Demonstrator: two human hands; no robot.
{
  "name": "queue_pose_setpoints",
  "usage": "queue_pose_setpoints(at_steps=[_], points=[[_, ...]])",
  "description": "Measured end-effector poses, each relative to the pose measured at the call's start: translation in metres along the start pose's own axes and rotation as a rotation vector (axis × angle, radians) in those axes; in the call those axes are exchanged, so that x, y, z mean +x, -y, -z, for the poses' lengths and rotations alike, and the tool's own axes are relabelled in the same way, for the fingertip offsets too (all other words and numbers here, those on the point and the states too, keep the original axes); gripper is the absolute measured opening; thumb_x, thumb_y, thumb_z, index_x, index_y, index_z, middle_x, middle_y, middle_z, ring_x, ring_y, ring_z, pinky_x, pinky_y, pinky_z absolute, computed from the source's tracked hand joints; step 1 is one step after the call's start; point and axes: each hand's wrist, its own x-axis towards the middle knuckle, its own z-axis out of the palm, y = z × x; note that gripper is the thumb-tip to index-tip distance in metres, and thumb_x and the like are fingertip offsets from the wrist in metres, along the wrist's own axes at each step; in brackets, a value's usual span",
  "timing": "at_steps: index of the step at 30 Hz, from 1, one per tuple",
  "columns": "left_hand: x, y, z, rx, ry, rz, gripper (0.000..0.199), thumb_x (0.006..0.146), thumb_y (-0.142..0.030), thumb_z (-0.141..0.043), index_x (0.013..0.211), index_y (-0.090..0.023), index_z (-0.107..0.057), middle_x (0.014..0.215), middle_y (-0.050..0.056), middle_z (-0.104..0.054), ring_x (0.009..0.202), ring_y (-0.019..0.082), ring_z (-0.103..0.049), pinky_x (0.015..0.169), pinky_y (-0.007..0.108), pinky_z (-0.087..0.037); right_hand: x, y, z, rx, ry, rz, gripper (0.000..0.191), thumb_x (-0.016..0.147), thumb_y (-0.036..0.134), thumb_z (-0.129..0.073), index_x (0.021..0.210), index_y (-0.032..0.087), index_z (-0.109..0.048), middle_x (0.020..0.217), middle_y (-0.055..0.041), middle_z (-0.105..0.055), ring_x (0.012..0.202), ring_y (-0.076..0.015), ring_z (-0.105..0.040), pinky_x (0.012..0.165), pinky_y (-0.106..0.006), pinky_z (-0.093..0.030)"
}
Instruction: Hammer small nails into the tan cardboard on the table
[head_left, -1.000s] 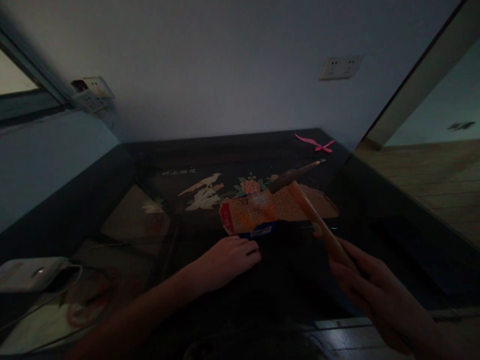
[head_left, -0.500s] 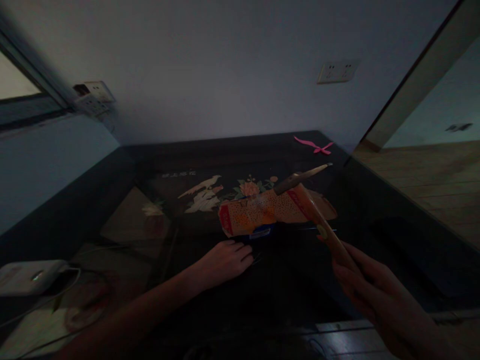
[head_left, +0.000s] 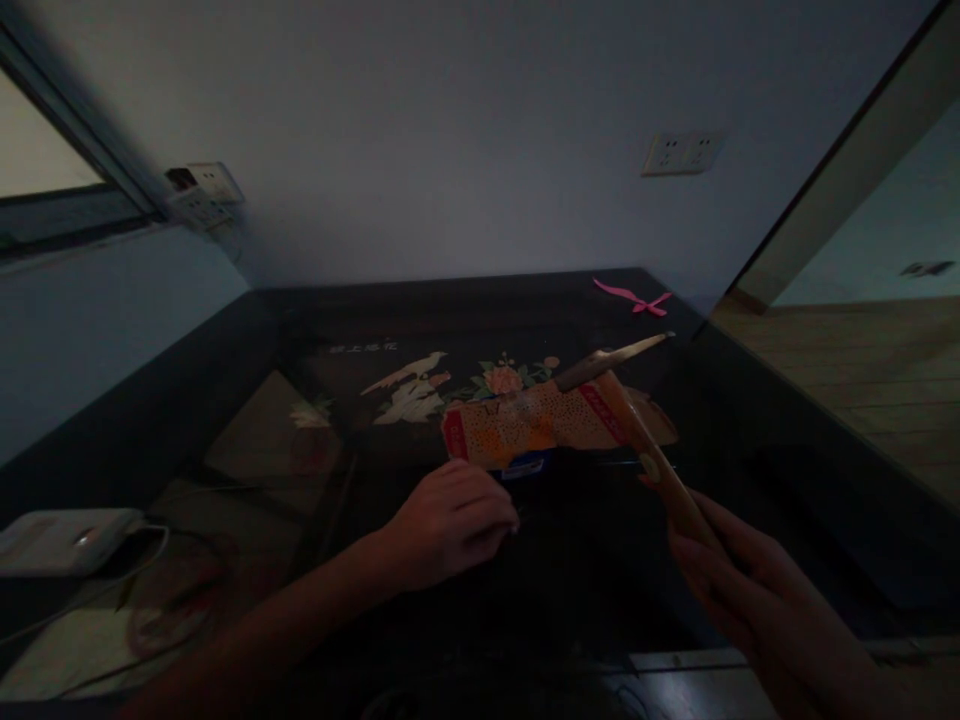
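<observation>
My right hand (head_left: 742, 570) is wrapped round the wooden handle of a hammer (head_left: 649, 450). The hammer's dark head lies over the right part of an orange, dotted package (head_left: 514, 425) with red ends. My left hand (head_left: 457, 520) is closed just in front of the package's left end, its fingers curled; a tiny pale tip shows at the fingertips, too small to name. A blue item (head_left: 526, 464) with a white label sticks out from under the package's front edge.
The dark table (head_left: 405, 310) bears a printed bird and flowers. A pink ribbon (head_left: 634, 297) lies at the back right. At the left are a white power strip (head_left: 67, 540) with cables and a pale sheet (head_left: 82, 650). Wall sockets (head_left: 682, 153) are behind.
My left hand has lifted slightly from the table, and its fingers have curled in more. My right hand still holds the hammer in nearly the same pose. The view has shifted slightly.
</observation>
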Motion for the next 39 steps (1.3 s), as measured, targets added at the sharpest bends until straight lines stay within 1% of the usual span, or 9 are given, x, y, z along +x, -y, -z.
queue_pose_setpoints(at_steps=[3, 5, 7, 10, 13, 25, 32, 36, 39], points=[[0.027, 0.020, 0.010, -0.061, -0.225, 0.244, 0.007, 0.085, -0.012, -0.058, 0.087, -0.018, -0.062, 0.084, 0.002, -0.069, 0.080, 0.014, -0.065, 0.075, 0.027, -0.052, 0.002, 0.002, -0.002, -0.008, 0.007, 0.013, 0.068, 0.077, 0.055, -0.067, 0.138, 0.028, -0.051, 0.052, 0.0071, -0.044, 0.038, -0.0101, -0.039, 0.032, -0.019, -0.037], [0.044, 0.041, 0.006, -0.119, -0.337, 0.397, 0.006, 0.083, -0.013, -0.060, 0.085, -0.017, -0.063, 0.084, 0.002, -0.070, 0.079, 0.015, -0.066, 0.076, 0.029, -0.053, 0.003, 0.002, -0.006, -0.012, 0.025, 0.009, 0.069, 0.077, 0.056, -0.067, 0.137, 0.028, -0.052, 0.051, 0.0074, -0.044, 0.037, -0.0097, -0.038, 0.032, -0.019, -0.037], [0.056, 0.060, -0.004, -0.219, -0.388, 0.494, 0.006, 0.081, -0.012, -0.062, 0.084, -0.016, -0.063, 0.083, 0.002, -0.070, 0.076, 0.014, -0.067, 0.074, 0.028, -0.055, 0.005, 0.001, -0.010, -0.013, 0.040, 0.007, 0.069, 0.077, 0.057, -0.066, 0.138, 0.028, -0.052, 0.051, 0.0076, -0.044, 0.037, -0.0094, -0.038, 0.033, -0.019, -0.036], [0.062, 0.076, -0.022, -0.301, -0.369, 0.545, 0.007, 0.080, -0.010, -0.062, 0.083, -0.017, -0.063, 0.083, 0.002, -0.071, 0.077, 0.014, -0.067, 0.075, 0.028, -0.056, 0.008, -0.003, -0.015, -0.014, 0.059, 0.016, 0.068, 0.080, 0.058, -0.063, 0.140, 0.028, -0.049, 0.054, 0.0076, -0.045, 0.040, -0.0090, -0.039, 0.035, -0.018, -0.035], [0.059, 0.079, -0.032, -0.306, -0.334, 0.544, 0.009, 0.080, -0.009, -0.062, 0.085, -0.017, -0.064, 0.086, 0.003, -0.070, 0.080, 0.015, -0.067, 0.075, 0.029, -0.056, 0.010, -0.005, -0.017, -0.033, 0.091, -0.015, 0.071, 0.081, 0.058, -0.062, 0.142, 0.026, -0.045, 0.055, 0.0077, -0.045, 0.042, -0.0093, -0.040, 0.035, -0.017, -0.034], [0.052, 0.080, -0.035, -0.242, -0.178, 0.590, 0.012, 0.080, -0.011, -0.063, 0.089, -0.017, -0.068, 0.089, 0.003, -0.072, 0.082, 0.017, -0.068, 0.076, 0.030, -0.054, 0.015, 0.001, -0.021, -0.095, 0.133, -0.046, 0.073, 0.081, 0.054, -0.061, 0.143, 0.019, -0.044, 0.050, 0.0098, -0.039, 0.035, -0.0088, -0.036, 0.031, -0.018, -0.029], [0.049, 0.081, -0.037, -0.235, -0.190, 0.567, 0.011, 0.082, -0.015, -0.062, 0.092, -0.017, -0.068, 0.090, 0.004, -0.073, 0.083, 0.017, -0.068, 0.078, 0.031, -0.055, 0.012, 0.023, -0.018, -0.174, 0.168, -0.018, 0.068, 0.086, 0.052, -0.056, 0.144, 0.018, -0.040, 0.046, 0.0111, -0.039, 0.037, -0.0088, -0.035, 0.034, -0.017, -0.029], [0.049, 0.081, -0.039, -0.231, -0.180, 0.603, 0.010, 0.081, -0.013, -0.062, 0.089, -0.016, -0.067, 0.087, 0.004, -0.072, 0.081, 0.017, -0.068, 0.076, 0.032, -0.055, 0.011, 0.043, -0.011, -0.188, 0.116, 0.038, 0.064, 0.084, 0.053, -0.061, 0.140, 0.026, -0.046, 0.050, 0.0104, -0.040, 0.038, -0.0079, -0.035, 0.034, -0.016, -0.028], [0.049, 0.082, -0.040, -0.250, -0.178, 0.616, 0.009, 0.082, -0.012, -0.062, 0.089, -0.017, -0.066, 0.087, 0.004, -0.072, 0.082, 0.018, -0.068, 0.078, 0.033, -0.055, 0.009, 0.057, -0.010, -0.232, 0.129, 0.103, 0.061, 0.082, 0.054, -0.061, 0.136, 0.028, -0.051, 0.052, 0.0095, -0.040, 0.039, -0.0068, -0.034, 0.034, -0.015, -0.027]])
